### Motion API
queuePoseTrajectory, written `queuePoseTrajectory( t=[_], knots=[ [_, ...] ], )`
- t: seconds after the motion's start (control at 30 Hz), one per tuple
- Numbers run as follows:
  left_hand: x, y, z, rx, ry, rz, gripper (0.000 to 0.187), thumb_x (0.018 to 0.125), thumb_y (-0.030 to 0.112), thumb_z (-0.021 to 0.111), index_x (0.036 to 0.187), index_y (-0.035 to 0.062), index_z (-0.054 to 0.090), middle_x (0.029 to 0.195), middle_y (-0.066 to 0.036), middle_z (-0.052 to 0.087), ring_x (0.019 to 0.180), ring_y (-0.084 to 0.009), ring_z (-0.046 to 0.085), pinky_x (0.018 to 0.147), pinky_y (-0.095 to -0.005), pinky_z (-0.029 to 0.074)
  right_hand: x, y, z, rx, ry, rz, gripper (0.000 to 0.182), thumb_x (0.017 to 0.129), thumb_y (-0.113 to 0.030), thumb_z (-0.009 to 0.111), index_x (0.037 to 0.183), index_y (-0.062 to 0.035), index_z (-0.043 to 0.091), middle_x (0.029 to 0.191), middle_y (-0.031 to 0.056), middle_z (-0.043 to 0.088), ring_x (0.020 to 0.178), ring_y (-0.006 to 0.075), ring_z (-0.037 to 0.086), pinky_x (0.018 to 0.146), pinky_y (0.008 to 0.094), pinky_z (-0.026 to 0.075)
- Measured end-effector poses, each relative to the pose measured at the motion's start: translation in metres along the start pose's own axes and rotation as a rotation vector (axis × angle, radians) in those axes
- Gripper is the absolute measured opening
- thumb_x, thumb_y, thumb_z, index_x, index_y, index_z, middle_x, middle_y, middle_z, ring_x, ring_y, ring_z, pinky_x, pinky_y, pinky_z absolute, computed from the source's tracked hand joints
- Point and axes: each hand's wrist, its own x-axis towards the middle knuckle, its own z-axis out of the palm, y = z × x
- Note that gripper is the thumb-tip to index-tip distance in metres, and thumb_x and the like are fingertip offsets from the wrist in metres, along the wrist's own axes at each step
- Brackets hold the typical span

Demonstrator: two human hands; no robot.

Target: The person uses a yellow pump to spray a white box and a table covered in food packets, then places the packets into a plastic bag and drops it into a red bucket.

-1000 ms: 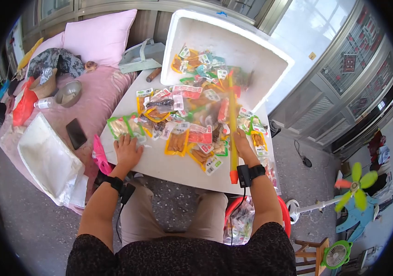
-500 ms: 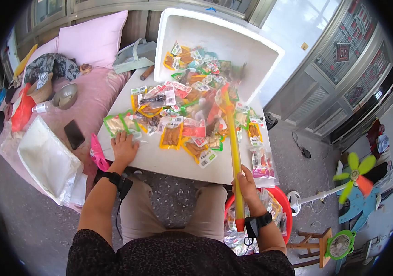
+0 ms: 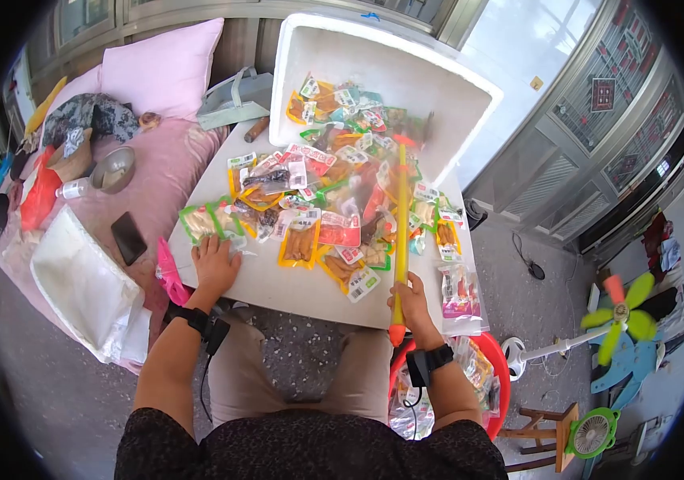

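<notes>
My right hand is wrapped round a long yellow stick with orange ends. Its far end reaches over the packets, close to the mouth of the white foam box, where something blurred and dark shows beyond the tip. Palm down, my left hand rests on the table's front left part with its fingers apart. Those fingertips are right at a green-edged snack packet. A heap of snack packets lies across the table, among them a yellow-edged packet and a red-labelled packet, and spreads into the tipped box.
A red tub full of packets stands below the table's right front corner. Left of the table, a pink-covered bed holds a phone, a bowl and a white bag. A fan stands at right.
My right hand has moved slightly up and left with the stick, which now stands more upright in view, its near end farther forward. My left hand has stayed in place.
</notes>
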Motion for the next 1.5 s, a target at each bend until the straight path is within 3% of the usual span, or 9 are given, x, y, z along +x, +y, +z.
queuePoseTrajectory(
  t=[0.27, 0.43, 0.67, 0.8, 0.97, 1.2, 1.33, 1.43, 1.5],
  knots=[
    [0.0, -0.001, 0.004, -0.009, 0.027, 0.002, 0.038, 0.073, 0.033, 0.05, 0.103, 0.0091, 0.052, 0.117, -0.013, 0.04, 0.115, -0.0291, 0.028, 0.094, -0.0454, 0.016, 0.022, -0.084, 0.014, 0.282, -0.159, -0.142, 0.047, 0.078, -0.017, 0.053, 0.116, -0.0055, 0.029, 0.083, 0.0114, 0.05, 0.055, 0.0174, 0.052, 0.043, 0.027, 0.043],
    [0.001, -0.002, 0.006, 0.001, 0.041, 0.007, 0.038, 0.072, 0.032, 0.05, 0.102, 0.0091, 0.052, 0.117, -0.013, 0.04, 0.115, -0.0288, 0.028, 0.093, -0.0456, 0.016, 0.039, -0.042, 0.017, -0.038, -0.025, -0.091, 0.047, 0.072, -0.006, 0.054, 0.113, 0.0009, 0.031, 0.078, 0.0104, 0.049, 0.049, 0.0158, 0.05, 0.043, 0.0262, 0.042],
    [0.0, 0.0, 0.001, -0.007, 0.026, -0.005, 0.038, 0.072, 0.031, 0.051, 0.102, 0.0088, 0.052, 0.117, -0.013, 0.04, 0.114, -0.028, 0.029, 0.092, -0.0451, 0.017, 0.097, -0.059, 0.004, -0.138, 0.093, -0.336, 0.046, 0.07, -0.007, 0.055, 0.112, -0.0011, 0.036, 0.078, 0.0087, 0.051, 0.059, 0.016, 0.052, 0.047, 0.0264, 0.043],
    [0.001, 0.0, 0.004, 0.016, 0.053, -0.001, 0.036, 0.071, 0.029, 0.052, 0.101, 0.0097, 0.052, 0.116, -0.012, 0.041, 0.114, -0.0276, 0.03, 0.092, -0.0447, 0.019, 0.142, -0.077, -0.014, -0.638, 0.168, -0.532, 0.041, 0.068, -0.009, 0.055, 0.105, 0.0005, 0.041, 0.081, 0.0148, 0.053, 0.068, 0.0244, 0.055, 0.058, 0.0326, 0.044],
    [0.0, 0.0, 0.002, 0.024, 0.047, 0.009, 0.037, 0.071, 0.03, 0.052, 0.102, 0.0097, 0.052, 0.117, -0.012, 0.041, 0.114, -0.0274, 0.03, 0.093, -0.0445, 0.019, 0.171, -0.09, -0.007, -1.093, 0.222, -0.549, 0.033, 0.068, -0.014, 0.051, 0.094, 0.0028, 0.041, 0.083, 0.027, 0.054, 0.081, 0.0389, 0.053, 0.068, 0.0414, 0.043],
    [-0.001, -0.001, 0.002, 0.001, 0.052, 0.007, 0.038, 0.071, 0.031, 0.052, 0.102, 0.0093, 0.052, 0.116, -0.012, 0.041, 0.114, -0.0277, 0.03, 0.093, -0.0448, 0.018, 0.11, -0.089, -0.014, -1.185, 0.084, -0.424, 0.032, 0.069, -0.015, 0.052, 0.092, 0.0027, 0.04, 0.083, 0.0279, 0.054, 0.08, 0.0413, 0.052, 0.067, 0.0447, 0.042],
    [-0.001, -0.004, 0.005, -0.01, 0.076, 0.023, 0.037, 0.071, 0.031, 0.052, 0.101, 0.0093, 0.052, 0.115, -0.012, 0.042, 0.113, -0.0282, 0.031, 0.092, -0.0461, 0.018, 0.055, -0.091, -0.041, -1.248, 0.049, -0.473, 0.034, 0.067, -0.012, 0.05, 0.095, 0.0036, 0.04, 0.086, 0.0276, 0.052, 0.084, 0.0402, 0.051, 0.072, 0.0405, 0.042],
    [-0.001, -0.002, 0.005, -0.008, 0.067, 0.017, 0.037, 0.071, 0.031, 0.051, 0.101, 0.0091, 0.052, 0.115, -0.012, 0.042, 0.113, -0.0281, 0.031, 0.092, -0.0463, 0.018, 0.01, -0.085, -0.055, -1.078, 0.012, -0.287, 0.043, 0.066, -0.011, 0.05, 0.104, 0.004, 0.04, 0.094, 0.0271, 0.051, 0.092, 0.0379, 0.049, 0.077, 0.0365, 0.041],
    [-0.002, -0.002, 0.006, -0.006, 0.061, 0.016, 0.037, 0.071, 0.031, 0.051, 0.101, 0.009, 0.052, 0.115, -0.012, 0.042, 0.113, -0.0281, 0.031, 0.092, -0.0463, 0.018, -0.007, -0.061, -0.075, -1.077, 0.002, -0.376, 0.052, 0.066, -0.011, 0.052, 0.113, 0.003, 0.035, 0.09, 0.0227, 0.052, 0.082, 0.029, 0.054, 0.069, 0.0321, 0.043]
  ],
)
